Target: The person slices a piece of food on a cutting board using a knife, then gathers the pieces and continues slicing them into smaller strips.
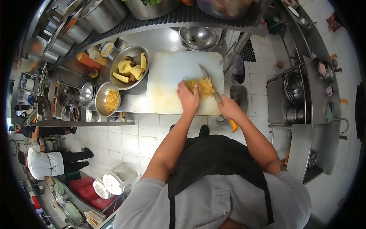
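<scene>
My right hand (230, 108) is wrapped round the yellow handle of a knife (217, 97). The blade points away from me, along the right side of a pile of thin yellow strips (205, 88) on the white cutting board (164, 68). From the left, my left hand (188, 97) presses on this pile, fingers closed against it and partly hiding it. Left of the board, a metal bowl (146, 78) contains large curved yellow pieces (136, 71). A smaller bowl (100, 102) nearer me holds more cut yellow strips (111, 100).
Colanders (198, 37) stand behind the board. Large pots (105, 17) line a shelf above the counter. Squeeze bottles (84, 60) and small metal bowls (87, 94) are at the left. Another person (45, 162) in a white top stands farther left. A sink counter (312, 133) runs along the right.
</scene>
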`<state>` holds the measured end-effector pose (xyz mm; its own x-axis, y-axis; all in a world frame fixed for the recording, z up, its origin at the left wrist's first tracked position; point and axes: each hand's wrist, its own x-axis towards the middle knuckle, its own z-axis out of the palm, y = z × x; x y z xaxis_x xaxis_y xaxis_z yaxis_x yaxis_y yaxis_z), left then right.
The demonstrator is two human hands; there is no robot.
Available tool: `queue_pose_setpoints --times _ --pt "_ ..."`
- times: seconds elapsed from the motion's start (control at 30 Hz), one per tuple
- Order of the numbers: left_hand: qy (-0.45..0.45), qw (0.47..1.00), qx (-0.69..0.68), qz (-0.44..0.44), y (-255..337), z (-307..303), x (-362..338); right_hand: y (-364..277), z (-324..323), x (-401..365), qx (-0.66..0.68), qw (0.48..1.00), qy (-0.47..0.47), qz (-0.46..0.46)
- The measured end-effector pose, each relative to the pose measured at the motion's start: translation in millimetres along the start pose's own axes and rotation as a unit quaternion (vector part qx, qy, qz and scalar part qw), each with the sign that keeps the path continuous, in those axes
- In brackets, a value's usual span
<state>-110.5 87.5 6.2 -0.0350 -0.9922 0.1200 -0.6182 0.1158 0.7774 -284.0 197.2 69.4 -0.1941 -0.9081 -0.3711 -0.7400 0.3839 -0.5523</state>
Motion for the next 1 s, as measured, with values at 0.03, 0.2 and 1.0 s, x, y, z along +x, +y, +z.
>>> queue_pose_setpoints --times 0.03,0.2,1.0 --pt "0.005 1.0 -0.015 0.004 7.4 6.1 1.2 -2.8 0.9 0.3 0.002 1.0 -0.001 0.001" --pt "0.032 0.996 -0.078 0.028 27.5 29.8 1.6 -25.9 5.4 -1.5 0.0 0.999 -0.032 0.014" --pt "0.25 0.91 -0.331 0.01 25.5 -101.8 55.3 -190.3 16.4 -14.3 -0.086 0.975 0.076 -0.191"
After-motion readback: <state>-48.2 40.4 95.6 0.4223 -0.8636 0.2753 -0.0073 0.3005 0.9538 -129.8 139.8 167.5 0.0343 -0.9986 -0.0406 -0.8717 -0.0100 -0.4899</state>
